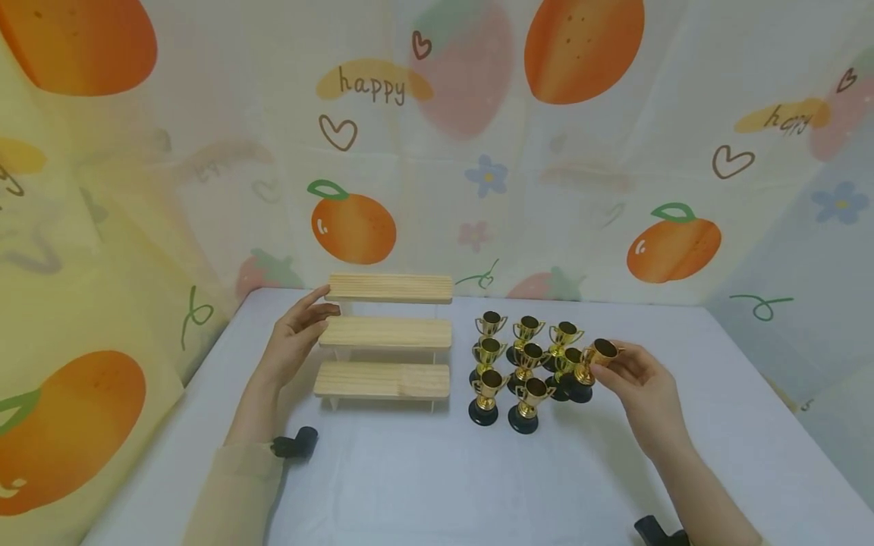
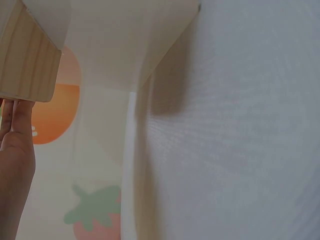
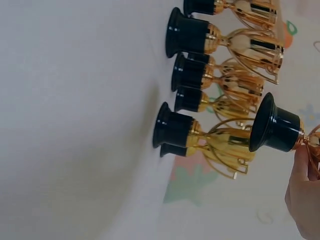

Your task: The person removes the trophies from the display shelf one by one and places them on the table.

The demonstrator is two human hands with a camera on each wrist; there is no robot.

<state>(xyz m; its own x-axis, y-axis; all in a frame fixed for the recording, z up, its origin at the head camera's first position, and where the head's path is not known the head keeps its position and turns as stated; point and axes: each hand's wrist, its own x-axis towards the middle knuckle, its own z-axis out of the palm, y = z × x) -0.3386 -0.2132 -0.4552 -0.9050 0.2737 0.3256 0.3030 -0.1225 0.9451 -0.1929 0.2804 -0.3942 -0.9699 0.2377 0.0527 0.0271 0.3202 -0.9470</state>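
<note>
At the left end of a three-tier wooden shelf (image 1: 389, 334), my left hand (image 1: 290, 341) touches the top board with lightly bent fingers. The left wrist view has those fingers against the end of a wooden board (image 2: 32, 60). My right hand (image 1: 642, 387) pinches a small gold trophy (image 1: 601, 354) with a black base, by its cup and handle side. In the right wrist view that trophy's black base (image 3: 277, 125) is raised above the bases of the others. Several matching trophies (image 1: 526, 404) stand upright in rows on the white table, between the shelf and my right hand.
The shelf's boards rise in steps toward the back on pale supports. A printed fruit curtain (image 1: 478, 189) hangs behind the table (image 1: 410, 485) and along its sides. Black wrist devices show on the left wrist (image 1: 297, 443) and the right wrist (image 1: 658, 531).
</note>
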